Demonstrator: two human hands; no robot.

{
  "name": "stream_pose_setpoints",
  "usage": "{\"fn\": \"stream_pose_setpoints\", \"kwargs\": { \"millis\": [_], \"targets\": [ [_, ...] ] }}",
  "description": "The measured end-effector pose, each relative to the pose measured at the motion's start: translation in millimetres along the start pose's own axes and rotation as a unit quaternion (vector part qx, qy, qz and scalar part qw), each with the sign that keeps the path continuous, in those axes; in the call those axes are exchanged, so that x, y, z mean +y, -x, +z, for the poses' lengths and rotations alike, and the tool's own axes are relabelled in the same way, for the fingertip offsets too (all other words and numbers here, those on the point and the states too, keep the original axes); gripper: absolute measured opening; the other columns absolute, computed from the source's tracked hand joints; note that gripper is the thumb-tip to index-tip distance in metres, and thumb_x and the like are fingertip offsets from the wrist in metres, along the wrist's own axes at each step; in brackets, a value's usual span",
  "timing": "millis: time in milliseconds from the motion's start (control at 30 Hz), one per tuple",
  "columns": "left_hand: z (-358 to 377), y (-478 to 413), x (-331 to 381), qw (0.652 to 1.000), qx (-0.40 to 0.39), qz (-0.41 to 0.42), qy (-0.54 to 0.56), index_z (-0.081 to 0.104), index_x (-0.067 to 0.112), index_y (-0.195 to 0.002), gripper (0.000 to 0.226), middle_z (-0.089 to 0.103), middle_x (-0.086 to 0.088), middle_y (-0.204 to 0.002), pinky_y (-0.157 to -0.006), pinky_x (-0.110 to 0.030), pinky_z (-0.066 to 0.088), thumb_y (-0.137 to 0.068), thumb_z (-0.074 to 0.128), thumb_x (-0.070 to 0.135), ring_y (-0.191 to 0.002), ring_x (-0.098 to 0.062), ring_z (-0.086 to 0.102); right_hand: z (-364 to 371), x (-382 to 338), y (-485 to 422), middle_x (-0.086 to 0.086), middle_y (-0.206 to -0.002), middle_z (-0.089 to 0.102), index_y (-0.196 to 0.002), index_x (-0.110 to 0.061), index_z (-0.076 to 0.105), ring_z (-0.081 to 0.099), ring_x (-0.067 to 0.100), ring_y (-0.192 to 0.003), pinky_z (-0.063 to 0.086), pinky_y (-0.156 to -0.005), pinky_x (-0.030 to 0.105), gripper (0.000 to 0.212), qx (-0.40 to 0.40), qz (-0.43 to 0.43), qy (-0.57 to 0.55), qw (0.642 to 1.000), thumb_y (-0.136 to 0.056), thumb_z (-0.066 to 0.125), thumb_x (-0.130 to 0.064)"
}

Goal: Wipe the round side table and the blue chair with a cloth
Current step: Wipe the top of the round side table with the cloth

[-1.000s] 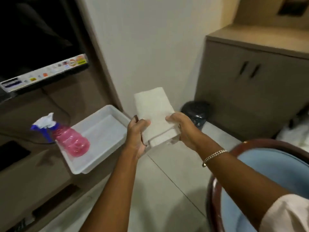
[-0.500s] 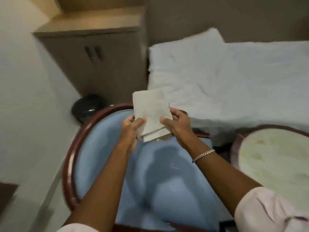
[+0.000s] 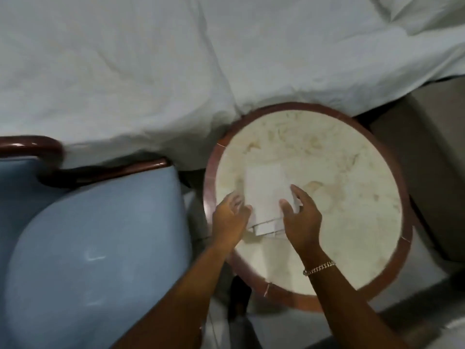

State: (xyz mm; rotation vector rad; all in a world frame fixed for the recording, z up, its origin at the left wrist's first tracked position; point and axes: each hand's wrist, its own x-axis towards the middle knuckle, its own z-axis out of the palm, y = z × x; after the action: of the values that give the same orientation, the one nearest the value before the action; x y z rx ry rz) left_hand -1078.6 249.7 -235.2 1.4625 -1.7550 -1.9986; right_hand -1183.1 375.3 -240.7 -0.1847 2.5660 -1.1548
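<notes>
Half a second ago both hands held the folded cloth (image 3: pixel 264 190) over the blue chair (image 3: pixel 100 248); now it lies on the round side table (image 3: pixel 352 197). Left hand (image 3: pixel 230 217) and right hand (image 3: pixel 299 220) flank it, fingers spread, gripping nothing. Wiping seems barely begun; the chair remains.

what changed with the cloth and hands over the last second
The folded cloth, held up in the air before, is now down over the round side table. The left hand and right hand have loosened, fingers spread. The cloth stays folded.
</notes>
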Motion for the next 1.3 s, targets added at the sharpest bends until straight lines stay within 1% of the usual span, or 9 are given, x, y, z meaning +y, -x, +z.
{"fn": "stream_pose_setpoints", "kwargs": {
  "millis": [133,300,433,667,800,900,1000,1100,1300],
  "targets": [
    [47.6,-33.4,-40.7,0.957,-0.019,0.119,-0.264,0.040,0.011,-0.154,0.055,0.040,-0.008,-0.163,-0.125,-0.029,0.021,-0.101,0.046,0.021,-0.154,-0.025,0.033,10.4,51.8,-28.0,0.022,-0.165,0.017,-0.154,-0.017,0.032,0.023,0.045,-0.147,0.028,-0.114,0.058,0.059,0.019,-0.001,0.269,0.963,-0.100,0.049,-0.033],
    [64.6,-85.6,-65.5,0.742,0.123,0.325,-0.573,0.048,-0.004,-0.146,0.061,0.049,-0.024,-0.153,-0.116,-0.054,0.044,-0.105,0.045,0.040,-0.145,-0.038,0.045,61.4,27.8,-85.6,0.006,-0.168,0.013,-0.156,-0.033,0.022,0.008,0.044,-0.153,0.012,-0.112,0.077,0.058,0.016,-0.204,0.344,0.916,-0.101,0.023,-0.053],
    [65.7,-93.5,-73.1,0.762,0.169,0.279,-0.560,0.032,-0.001,-0.155,0.068,0.034,-0.022,-0.164,-0.128,-0.052,0.023,-0.102,0.039,0.039,-0.156,-0.036,0.027,73.2,32.7,-113.8,-0.002,-0.166,0.022,-0.155,-0.033,0.027,0.018,0.037,-0.153,0.005,-0.113,0.075,0.069,0.001,-0.255,0.392,0.884,-0.095,0.020,-0.067],
    [65.7,-94.4,-63.1,0.773,0.136,0.244,-0.569,0.025,-0.003,-0.157,0.079,0.024,-0.026,-0.167,-0.128,-0.054,0.020,-0.096,0.042,0.045,-0.157,-0.039,0.019,-10.1,65.5,-220.5,0.005,-0.169,0.012,-0.155,-0.038,0.020,0.021,0.050,-0.147,0.016,-0.113,0.074,0.072,0.246,0.186,0.262,0.914,-0.091,0.019,-0.073],
    [63.8,-92.3,-61.0,0.784,0.126,0.229,-0.563,0.026,-0.003,-0.157,0.081,0.025,-0.025,-0.167,-0.127,-0.054,0.022,-0.096,0.042,0.048,-0.157,-0.039,0.020,59.9,9.2,-206.8,0.007,-0.168,0.016,-0.155,-0.042,0.019,0.026,0.046,-0.147,0.024,-0.112,0.065,0.067,0.089,-0.091,0.343,0.931,-0.094,0.023,-0.070],
    [64.8,-92.1,-59.3,0.792,0.124,0.228,-0.552,0.028,-0.002,-0.157,0.081,0.026,-0.023,-0.167,-0.126,-0.054,0.024,-0.096,0.042,0.049,-0.157,-0.037,0.021,79.0,-8.1,-217.8,-0.001,-0.166,0.023,-0.153,-0.045,0.025,0.030,0.036,-0.148,0.025,-0.112,0.062,0.066,-0.059,-0.362,0.412,0.834,-0.092,0.026,-0.072],
    [65.2,-91.7,-60.0,0.791,0.129,0.225,-0.554,0.028,-0.001,-0.157,0.081,0.024,-0.021,-0.168,-0.128,-0.052,0.022,-0.095,0.046,0.048,-0.158,-0.036,0.018,46.2,2.8,-277.1,0.000,-0.168,0.016,-0.154,-0.043,0.022,0.022,0.036,-0.151,0.018,-0.116,0.065,0.070,0.052,-0.133,0.336,0.931,-0.090,0.021,-0.071],
    [65.7,-93.8,-61.3,0.785,0.120,0.232,-0.561,0.027,-0.002,-0.157,0.081,0.024,-0.023,-0.168,-0.129,-0.052,0.019,-0.096,0.044,0.048,-0.158,-0.038,0.018,30.3,-0.6,-299.5,0.002,-0.168,0.013,-0.154,-0.043,0.022,0.027,0.042,-0.147,0.024,-0.114,0.063,0.073,0.187,0.083,0.280,0.938,-0.086,0.013,-0.068],
    [66.3,-92.3,-60.2,0.770,0.114,0.235,-0.582,0.020,-0.002,-0.159,0.080,0.021,-0.026,-0.168,-0.130,-0.052,0.015,-0.098,0.039,0.046,-0.158,-0.039,0.016,-2.0,84.9,-107.6,0.014,-0.162,0.030,-0.152,-0.030,0.036,0.031,0.042,-0.147,0.030,-0.110,0.064,0.062,-0.063,-0.337,0.419,0.840,-0.095,0.044,-0.054]
  ]
}}
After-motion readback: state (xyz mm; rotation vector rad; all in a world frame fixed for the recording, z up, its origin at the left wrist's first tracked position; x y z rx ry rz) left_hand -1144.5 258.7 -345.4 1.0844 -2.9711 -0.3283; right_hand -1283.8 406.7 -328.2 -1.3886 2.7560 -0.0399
